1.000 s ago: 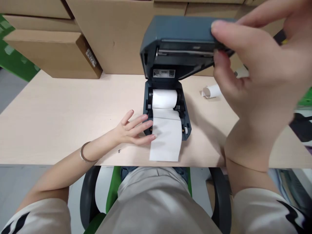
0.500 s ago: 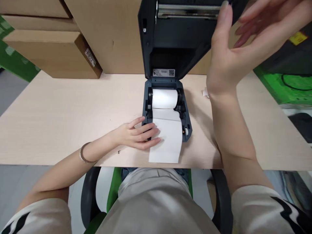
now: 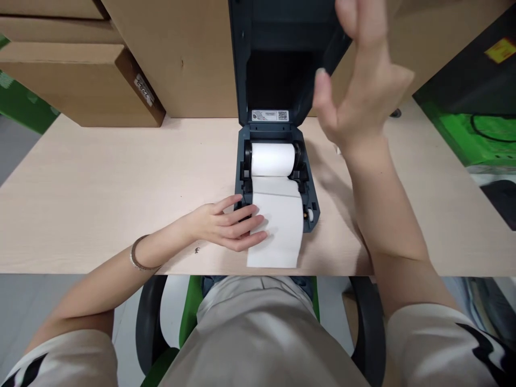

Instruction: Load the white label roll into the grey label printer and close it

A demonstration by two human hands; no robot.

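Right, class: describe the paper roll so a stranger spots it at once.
On the table, find the dark printer with its lid raised. The roll sits in the base, near the lid. Unlike the flat strip leading from it, it is rounded.

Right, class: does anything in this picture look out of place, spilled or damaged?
One small thing: a dark speck on the table, near the left hand, stands out against the pale surface; whether stain or scrap, I can't tell. No damage shows on the printer or its paper.

dark blue-grey printer (image 3: 272, 129), white paper roll (image 3: 273, 159) inside the printer, brown box (image 3: 72, 86) left of the printer, black-streaked pale sleeve (image 3: 435, 344) to the printer's front right
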